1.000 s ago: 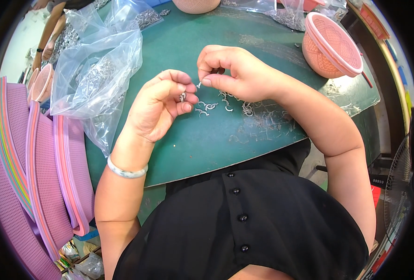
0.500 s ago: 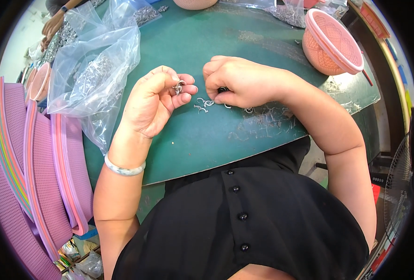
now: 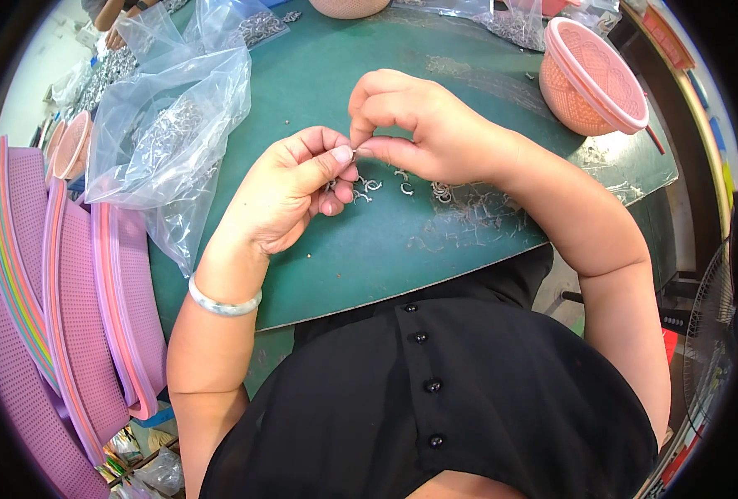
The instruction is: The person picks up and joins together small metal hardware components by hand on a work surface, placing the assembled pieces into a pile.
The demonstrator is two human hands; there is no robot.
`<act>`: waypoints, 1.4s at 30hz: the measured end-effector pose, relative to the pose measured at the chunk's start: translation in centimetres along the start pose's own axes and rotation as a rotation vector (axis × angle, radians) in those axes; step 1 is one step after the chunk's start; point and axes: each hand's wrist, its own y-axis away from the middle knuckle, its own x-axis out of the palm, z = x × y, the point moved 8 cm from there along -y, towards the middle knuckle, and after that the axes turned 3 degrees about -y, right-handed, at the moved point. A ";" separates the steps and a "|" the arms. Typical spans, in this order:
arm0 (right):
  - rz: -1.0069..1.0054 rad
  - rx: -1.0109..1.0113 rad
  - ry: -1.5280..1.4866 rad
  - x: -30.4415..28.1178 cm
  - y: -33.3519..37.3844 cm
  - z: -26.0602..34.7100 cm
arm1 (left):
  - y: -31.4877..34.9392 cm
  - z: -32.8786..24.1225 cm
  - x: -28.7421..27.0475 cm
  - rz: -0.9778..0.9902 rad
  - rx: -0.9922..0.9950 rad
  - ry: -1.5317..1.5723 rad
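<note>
My left hand (image 3: pixel 287 193) is closed, with a small silvery metal ring (image 3: pixel 354 155) pinched between thumb and forefinger. More metal pieces (image 3: pixel 330 185) show under its curled fingers. Against the left fingertips, my right hand (image 3: pixel 427 125) meets that ring in a thumb-and-finger pinch; its fingertips partly cover whatever it grips. On the green table just below the hands lie several loose open metal rings (image 3: pixel 372 185). A single C-shaped ring (image 3: pixel 407 190) rests farther right, beside a small cluster of rings (image 3: pixel 442 193) near my right wrist.
Clear plastic bags of metal pieces (image 3: pixel 169 125) lie at the left. A pink basket (image 3: pixel 589 79) stands at the far right. Purple baskets (image 3: pixel 78 283) are stacked left of the green table (image 3: pixel 319 283). Another person's hand (image 3: pixel 113 37) is at the far left; a fan (image 3: pixel 710 333) stands at right.
My right hand has lifted off the loose rings and moved up and left to meet my left fingertips. My left hand has turned and shifted slightly right. The other person's hand has drawn back.
</note>
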 end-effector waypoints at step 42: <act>0.178 0.346 -0.328 1.3 0.8 -2.8 | -0.1 -0.3 -0.9 -0.053 -0.007 0.044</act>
